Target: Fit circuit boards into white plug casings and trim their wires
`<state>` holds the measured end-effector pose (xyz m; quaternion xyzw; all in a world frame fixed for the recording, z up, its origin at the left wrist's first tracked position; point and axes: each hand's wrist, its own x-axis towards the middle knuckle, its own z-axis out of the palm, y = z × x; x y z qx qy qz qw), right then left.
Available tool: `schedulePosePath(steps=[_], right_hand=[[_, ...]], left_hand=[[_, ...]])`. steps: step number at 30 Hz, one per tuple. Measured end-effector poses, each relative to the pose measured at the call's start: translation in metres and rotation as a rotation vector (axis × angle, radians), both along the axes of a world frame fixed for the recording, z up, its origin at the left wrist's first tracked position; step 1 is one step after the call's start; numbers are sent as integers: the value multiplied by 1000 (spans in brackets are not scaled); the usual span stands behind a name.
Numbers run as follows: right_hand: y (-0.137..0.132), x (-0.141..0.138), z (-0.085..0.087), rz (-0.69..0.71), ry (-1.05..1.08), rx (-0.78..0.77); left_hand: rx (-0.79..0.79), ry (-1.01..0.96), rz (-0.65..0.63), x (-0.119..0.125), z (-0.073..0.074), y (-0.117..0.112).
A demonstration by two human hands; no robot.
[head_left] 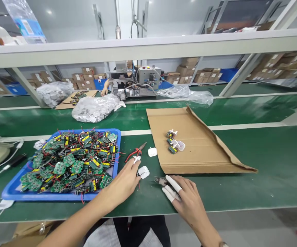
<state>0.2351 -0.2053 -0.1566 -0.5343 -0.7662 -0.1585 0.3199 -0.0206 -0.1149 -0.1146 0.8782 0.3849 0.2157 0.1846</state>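
My left hand [124,182] reaches over the green bench, its fingertips touching a white plug housing [143,172] and a small white piece [137,159]. My right hand [183,196], with white finger cots on two fingers, is closed on a small cutter [160,180] whose metal tip points left. Red-handled pliers [135,152] lie just beyond the left fingers. Another white housing [152,152] sits beside the cardboard sheet [200,151], which carries three assembled pieces [173,141]. A blue tray [11,192] heaped with green circuit boards [73,161] stands at my left.
Plastic bags of white parts [94,108] lie farther back, and a grey machine [148,78] stands behind them, where another person's hand [104,90] rests. A steel shelf rail [148,46] crosses overhead. A white cable [1,168] runs at the left edge. Cartons line the back wall.
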Motion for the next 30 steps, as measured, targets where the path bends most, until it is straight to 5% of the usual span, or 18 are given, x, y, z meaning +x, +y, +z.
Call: schedulePosePath(steps=[6,12,17,20,24,30], right_hand=[[2,5,-8,44,37,12],[2,9,-11,66,14,-14],[-1,16,-3,113,-154,-68],[-7,22,-1,57,-179,-99],[-17,21,-3,-37,-187,-121],[-26,19,-8,-222,-195,-96]], left_hand=[[55,142,118,-68,39,17],[221,383,138,-91,40,23],[233,308,10,-73,62,28],[99,141,-88,-50,70,29],[-52,137,-230,-10,63,22],[84,352,-456,36,47,22]])
